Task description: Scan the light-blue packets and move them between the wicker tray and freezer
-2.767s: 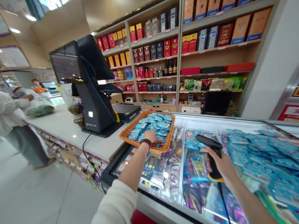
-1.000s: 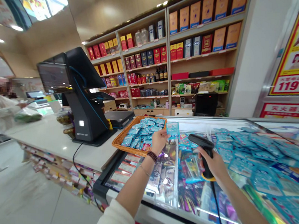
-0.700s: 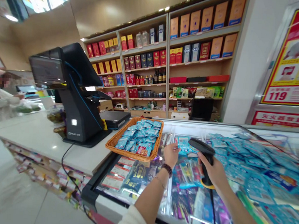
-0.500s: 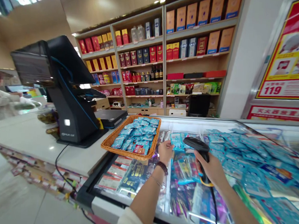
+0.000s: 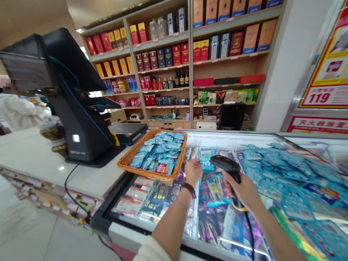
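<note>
My right hand (image 5: 241, 191) is wrapped round the grip of a black barcode scanner (image 5: 225, 163), whose head points left and whose cord hangs down. Just left of the scanner, my left hand (image 5: 193, 171) has its fingers closed at the edge of a blue snack packet (image 5: 207, 156); the fingertips are partly hidden. The packet is over the glass top of a display freezer (image 5: 191, 223), close to the scanner head. To the left of my left hand stands an orange wicker basket (image 5: 126, 169) with many blue packets (image 5: 162, 149), one showing a red patch.
Blue packets (image 5: 281, 170) lie heaped on the freezer's right side. A black point-of-sale terminal (image 5: 79, 116) stands on the white counter (image 5: 41, 157) at left, with a dark flat device (image 5: 129, 133) beside it. Shelves of boxes (image 5: 163, 62) line the back. A person (image 5: 14, 107) is at far left.
The view has shifted slightly. Both hands stay nearly in place, with the scanner a little closer to the packet at my left hand. The person at far left has moved further into view.
</note>
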Available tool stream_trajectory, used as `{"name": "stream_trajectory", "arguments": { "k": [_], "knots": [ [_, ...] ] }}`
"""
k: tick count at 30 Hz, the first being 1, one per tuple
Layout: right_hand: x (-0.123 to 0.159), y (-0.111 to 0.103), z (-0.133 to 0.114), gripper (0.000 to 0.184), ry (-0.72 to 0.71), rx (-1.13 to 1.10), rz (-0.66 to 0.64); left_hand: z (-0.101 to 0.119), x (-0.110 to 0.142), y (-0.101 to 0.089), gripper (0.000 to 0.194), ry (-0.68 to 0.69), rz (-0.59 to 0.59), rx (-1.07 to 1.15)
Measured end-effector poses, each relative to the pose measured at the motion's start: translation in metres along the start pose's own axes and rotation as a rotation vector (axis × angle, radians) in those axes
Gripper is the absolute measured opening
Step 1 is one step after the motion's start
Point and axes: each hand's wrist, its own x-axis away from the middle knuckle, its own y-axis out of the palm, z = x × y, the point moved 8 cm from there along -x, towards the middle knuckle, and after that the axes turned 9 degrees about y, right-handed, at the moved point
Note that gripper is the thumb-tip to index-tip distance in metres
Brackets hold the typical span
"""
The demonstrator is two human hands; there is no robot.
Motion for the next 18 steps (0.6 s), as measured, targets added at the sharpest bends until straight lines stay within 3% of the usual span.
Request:
{"name": "stream_trajectory", "arguments": {
  "k": [12,15,18],
  "knots": [
    [-0.002,-0.001,0.002,0.048,0.002,-0.022,-0.008,0.003,0.002,-0.004,0.018,-0.029,0.023,0.011],
    [-0.006,-0.014,0.007,0.048,0.023,-0.065,0.024,0.003,0.002,0.002,0.017,-0.042,-0.009,0.023],
    [-0.007,-0.041,0.011,0.047,0.044,-0.083,0.072,0.007,0.003,0.018,0.014,-0.047,-0.053,0.103]
  ]
}}
